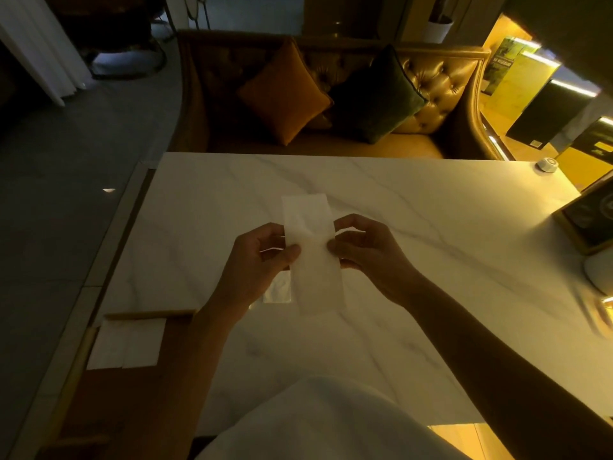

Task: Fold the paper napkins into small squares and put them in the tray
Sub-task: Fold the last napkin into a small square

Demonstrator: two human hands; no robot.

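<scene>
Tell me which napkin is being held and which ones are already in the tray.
The held one is the long strip napkin, pinched between left hand and right hand above the marble table. The folded napkins lie flat in the wooden tray.

Bare marble table (381, 200) all round; tray (132, 376) at left edge.

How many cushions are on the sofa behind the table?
2. An orange cushion leans on the sofa's left half, and a dark green cushion sits just right of it, their edges overlapping. Nothing suggests more, though the seat's dim left end is hard to read.
</scene>
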